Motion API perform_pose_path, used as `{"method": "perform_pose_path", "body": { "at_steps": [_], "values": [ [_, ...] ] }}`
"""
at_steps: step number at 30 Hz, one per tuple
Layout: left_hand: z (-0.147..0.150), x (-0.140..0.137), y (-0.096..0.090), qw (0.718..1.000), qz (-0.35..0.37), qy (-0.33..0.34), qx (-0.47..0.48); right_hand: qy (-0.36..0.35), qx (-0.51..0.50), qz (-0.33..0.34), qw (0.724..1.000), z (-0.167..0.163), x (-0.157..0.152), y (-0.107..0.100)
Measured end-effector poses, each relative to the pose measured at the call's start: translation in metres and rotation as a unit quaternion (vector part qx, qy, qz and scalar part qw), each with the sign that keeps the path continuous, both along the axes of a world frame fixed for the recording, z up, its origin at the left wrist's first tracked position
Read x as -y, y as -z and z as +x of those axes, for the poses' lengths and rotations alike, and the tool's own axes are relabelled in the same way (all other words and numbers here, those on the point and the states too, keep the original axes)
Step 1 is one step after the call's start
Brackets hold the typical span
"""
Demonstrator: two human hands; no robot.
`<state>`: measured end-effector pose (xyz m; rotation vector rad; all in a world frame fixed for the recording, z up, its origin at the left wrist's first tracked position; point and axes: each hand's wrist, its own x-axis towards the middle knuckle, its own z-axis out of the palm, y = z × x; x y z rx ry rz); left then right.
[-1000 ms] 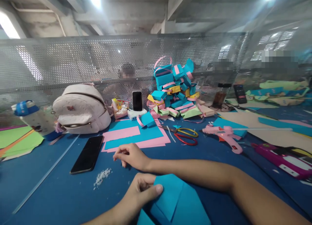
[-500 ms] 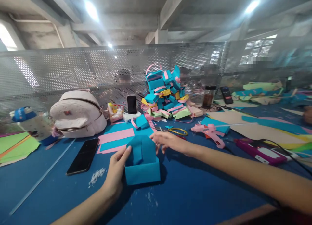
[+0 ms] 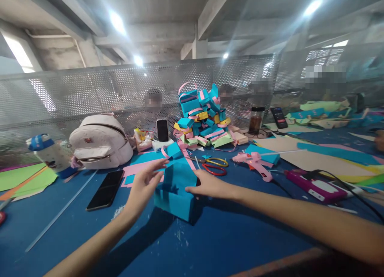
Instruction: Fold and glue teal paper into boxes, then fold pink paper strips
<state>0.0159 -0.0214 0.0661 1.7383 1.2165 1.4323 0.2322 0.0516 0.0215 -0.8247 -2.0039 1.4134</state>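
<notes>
A blue paper box (image 3: 174, 205) with a raised back flap stands on the blue table in front of me. My right hand (image 3: 208, 184) grips its right side, the thumb over the near edge and the other fingers hidden behind the paper. At the box's left, my left hand (image 3: 147, 182) is open with fingers apart; whether a fingertip touches the flap I cannot tell. Behind the box lie scissors (image 3: 214, 167) with yellow and red handles. Pink and blue paper strips (image 3: 129, 180) lie beyond my left hand.
A pink glue gun (image 3: 255, 163) and a purple power bank (image 3: 315, 185) with a cable lie to the right. At the left are a black phone (image 3: 105, 190), a white backpack (image 3: 100, 143) and a tumbler (image 3: 51, 155). Paper boxes (image 3: 204, 117) are heaped at the back.
My left hand has let go of the box's left side and opened. My right hand has come onto its right side and now holds it. The box has turned slightly.
</notes>
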Motion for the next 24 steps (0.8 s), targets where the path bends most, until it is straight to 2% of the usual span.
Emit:
{"method": "perform_pose_path", "body": {
  "at_steps": [2,4,5,7,8,9,13,17,20,24],
  "values": [
    [-0.002,0.002,-0.009,0.997,0.065,-0.012,-0.046,0.012,-0.029,-0.023,0.999,-0.004,0.0,0.003],
    [0.002,0.006,-0.01,0.981,0.125,0.001,-0.151,0.02,-0.063,-0.047,0.997,-0.008,0.0,0.008],
    [0.007,0.009,-0.008,0.948,0.174,0.008,-0.267,0.023,-0.08,-0.057,0.995,-0.01,0.001,0.01],
    [0.017,0.01,0.001,0.83,0.267,0.003,-0.49,0.031,-0.104,-0.067,0.992,-0.015,0.003,0.015],
    [0.022,0.008,0.007,0.772,0.297,-0.018,-0.562,0.036,-0.111,-0.066,0.991,-0.017,0.005,0.016],
    [0.025,0.005,0.013,0.759,0.301,-0.029,-0.577,0.039,-0.114,-0.062,0.991,-0.018,0.007,0.018],
    [0.022,-0.016,0.025,0.752,0.304,-0.055,-0.583,0.039,-0.097,-0.009,0.994,-0.012,0.012,0.019],
    [0.001,-0.033,0.024,0.767,0.32,-0.059,-0.553,0.047,-0.058,0.107,0.992,0.009,0.004,0.02],
    [-0.011,-0.034,0.024,0.792,0.332,-0.044,-0.511,0.113,-0.055,0.217,0.968,0.024,-0.008,0.024],
    [-0.015,-0.028,0.024,0.818,0.339,-0.01,-0.464,0.17,-0.067,0.354,0.917,0.033,-0.018,0.022]
  ]
}}
